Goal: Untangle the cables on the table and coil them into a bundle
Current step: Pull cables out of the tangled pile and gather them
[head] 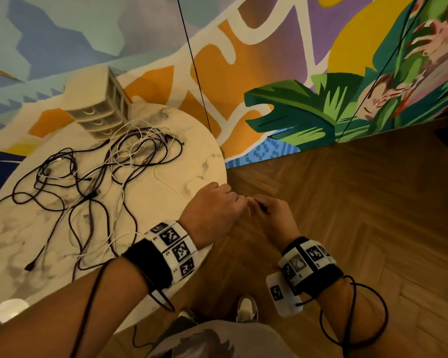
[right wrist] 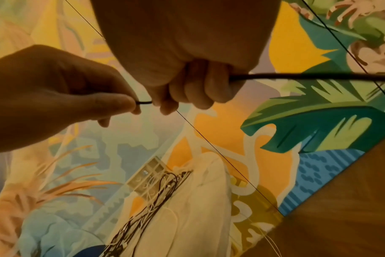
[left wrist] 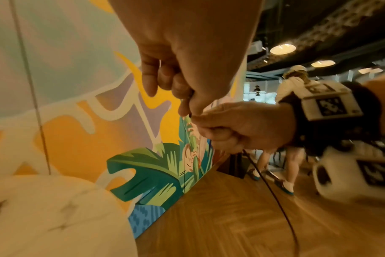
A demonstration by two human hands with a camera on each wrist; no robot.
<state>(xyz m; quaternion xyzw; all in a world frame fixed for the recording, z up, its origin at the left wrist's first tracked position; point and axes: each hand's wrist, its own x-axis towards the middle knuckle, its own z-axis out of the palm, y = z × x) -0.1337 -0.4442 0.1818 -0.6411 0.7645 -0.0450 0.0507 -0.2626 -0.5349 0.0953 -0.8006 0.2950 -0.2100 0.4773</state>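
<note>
A tangle of black and white cables [head: 96, 177] lies spread over the round marble table [head: 166, 208]; the right wrist view shows the same tangle of cables [right wrist: 147, 208] edge-on. Both hands hover just off the table's right edge, almost touching. My left hand [head: 239, 200] pinches a thin black cable [right wrist: 144, 103] between thumb and fingertips. My right hand [head: 256, 205] is curled round the same cable, which leaves its fist as a black cable [right wrist: 308, 77] and hangs toward the floor [left wrist: 275, 194]. A black loop [head: 383, 313] circles my right forearm.
A small beige drawer unit [head: 98, 109] stands at the table's back edge against the painted mural wall [head: 295, 73]. Wooden floor [head: 347, 202] lies to the right. Thin dark lines [head: 194, 65] run down the wall. A person [left wrist: 292, 121] stands far off. My shoe [head: 246, 308] is below.
</note>
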